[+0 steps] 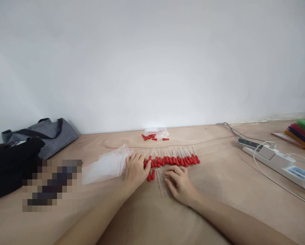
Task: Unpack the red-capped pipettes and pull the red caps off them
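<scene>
A row of droppers with red rubber bulbs (pixel 178 161) and thin clear tubes lies across the table, tubes toward the wall. My left hand (pixel 135 169) rests at the row's left end, over the edge of the clear zip bags (pixel 105 167). Its fingers are spread, with the thumb beside the nearest bulbs. My right hand (pixel 179 183) lies just in front of the row, fingers loosely curved and apart, nothing seen in them. Between the hands are two loose red bulbs (pixel 150 175) and a few bare clear tubes (pixel 159 185).
More red bulbs (pixel 148 137) and a small clear bag (pixel 156 131) with thin tubes lie near the wall. A striped bag (pixel 52 136) and black cloth (pixel 12 166) sit left. Right are a power strip (pixel 280 163) with cables and stacked coloured sheets (pixel 303 134).
</scene>
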Tool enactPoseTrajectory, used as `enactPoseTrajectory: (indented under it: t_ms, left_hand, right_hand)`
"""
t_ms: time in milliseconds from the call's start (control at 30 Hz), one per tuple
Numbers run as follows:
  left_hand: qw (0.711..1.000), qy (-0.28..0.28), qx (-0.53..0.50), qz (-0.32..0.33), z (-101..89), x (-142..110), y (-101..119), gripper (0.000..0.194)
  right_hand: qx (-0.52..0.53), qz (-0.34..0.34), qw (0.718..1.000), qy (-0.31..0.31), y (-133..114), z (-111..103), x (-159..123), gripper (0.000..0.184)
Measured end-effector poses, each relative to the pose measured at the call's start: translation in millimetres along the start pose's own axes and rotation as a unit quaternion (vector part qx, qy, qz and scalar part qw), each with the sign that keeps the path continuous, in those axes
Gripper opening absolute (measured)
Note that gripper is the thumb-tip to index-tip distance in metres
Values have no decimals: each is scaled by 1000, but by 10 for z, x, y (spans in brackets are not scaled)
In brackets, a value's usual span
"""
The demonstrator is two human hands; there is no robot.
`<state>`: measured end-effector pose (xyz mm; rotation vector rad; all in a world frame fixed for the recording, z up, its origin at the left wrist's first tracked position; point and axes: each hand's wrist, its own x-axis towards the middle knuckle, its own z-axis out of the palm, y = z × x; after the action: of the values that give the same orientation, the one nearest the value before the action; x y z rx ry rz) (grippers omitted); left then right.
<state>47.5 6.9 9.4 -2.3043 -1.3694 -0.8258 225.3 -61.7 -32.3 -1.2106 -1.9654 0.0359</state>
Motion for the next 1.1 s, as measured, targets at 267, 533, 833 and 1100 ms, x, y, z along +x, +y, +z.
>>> enactPoseTrajectory:
  t_ms: [267, 533, 833, 1100]
  left_hand:
    - [985, 85, -128, 76, -260, -339, 69, 14]
    - [972, 104, -154, 146, -103, -429, 152, 15]
    - [966, 114, -55, 224, 14, -436, 190, 18]
    - [955, 155, -34, 251, -71, -486, 158, 22]
  right_hand:
    - [-139, -108, 974, 146, 24, -157, 5, 35]
    - [-201, -210, 947, 134, 112, -13, 14, 16]
    - [-229, -236, 940, 85, 30, -21, 18, 23]
    - [-240, -247, 939, 19, -32, -108, 13, 29]
